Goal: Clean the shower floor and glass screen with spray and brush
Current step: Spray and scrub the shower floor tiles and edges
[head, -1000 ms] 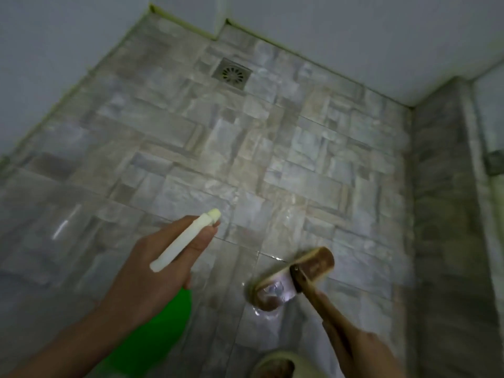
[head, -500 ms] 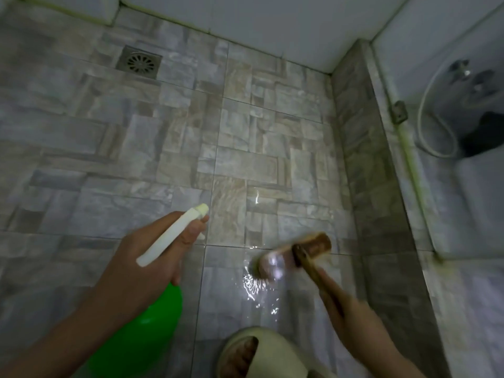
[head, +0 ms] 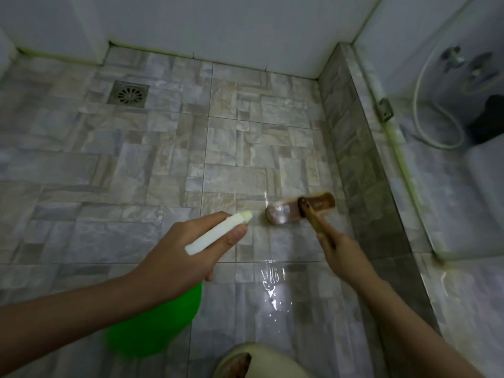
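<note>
Green plastic spray bottle (head: 158, 326) with white top, gripped tight in left hand (head: 174, 257), lower left. Brown wooden brush (head: 300, 210) on wet grey tile floor (head: 136, 159), handle gripped in right hand (head: 341, 249).

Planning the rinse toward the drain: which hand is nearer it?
Left. The left hand, holding the spray bottle, is right of the floor drain; the right hand, gripping the brush, is farther right.
</note>
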The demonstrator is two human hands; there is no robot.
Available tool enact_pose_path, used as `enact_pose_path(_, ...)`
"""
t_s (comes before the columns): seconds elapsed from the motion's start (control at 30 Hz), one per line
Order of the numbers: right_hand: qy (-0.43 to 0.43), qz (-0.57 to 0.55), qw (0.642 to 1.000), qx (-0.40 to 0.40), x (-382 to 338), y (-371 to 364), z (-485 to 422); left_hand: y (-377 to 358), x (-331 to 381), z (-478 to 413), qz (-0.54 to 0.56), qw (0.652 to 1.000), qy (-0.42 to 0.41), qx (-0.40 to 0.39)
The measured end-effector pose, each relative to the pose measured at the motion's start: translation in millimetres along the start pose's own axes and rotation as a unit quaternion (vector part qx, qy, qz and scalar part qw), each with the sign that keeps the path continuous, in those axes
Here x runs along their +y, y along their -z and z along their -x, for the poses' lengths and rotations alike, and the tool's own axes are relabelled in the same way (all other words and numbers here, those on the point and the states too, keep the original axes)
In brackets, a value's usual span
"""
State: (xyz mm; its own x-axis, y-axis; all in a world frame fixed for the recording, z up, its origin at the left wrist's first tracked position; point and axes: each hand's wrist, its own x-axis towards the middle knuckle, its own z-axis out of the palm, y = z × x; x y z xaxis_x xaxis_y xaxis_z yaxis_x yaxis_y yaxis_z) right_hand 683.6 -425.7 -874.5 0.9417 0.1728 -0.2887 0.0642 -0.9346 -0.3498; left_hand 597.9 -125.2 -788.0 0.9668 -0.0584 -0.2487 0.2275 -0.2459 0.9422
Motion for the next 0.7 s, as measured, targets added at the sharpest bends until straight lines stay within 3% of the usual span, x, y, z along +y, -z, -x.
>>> enact_pose_path(0.23, -0.071, -0.013, 0.994, -0.084, 21, 12, 64, -9, 16, -13, -0.035, 0.998, 0.019, 0.048)
enact_pose_path(0.43, 0.027, -0.044, 0.998, 0.022, 2, 27, -80, -21, 26, -29, -0.043, 0.996, 0.034, 0.073)
enact_pose_path(0.6, -0.026, -0.068, 0.997, -0.034, 12, 19, -16, -24, 36, -42, -0.041, 0.991, 0.046, 0.116)
enact_pose_path(0.7, -0.005, -0.045, 0.999, -0.013, 10, 19, -64, -26, 42, -53, -0.042, 0.99, 0.047, 0.127)
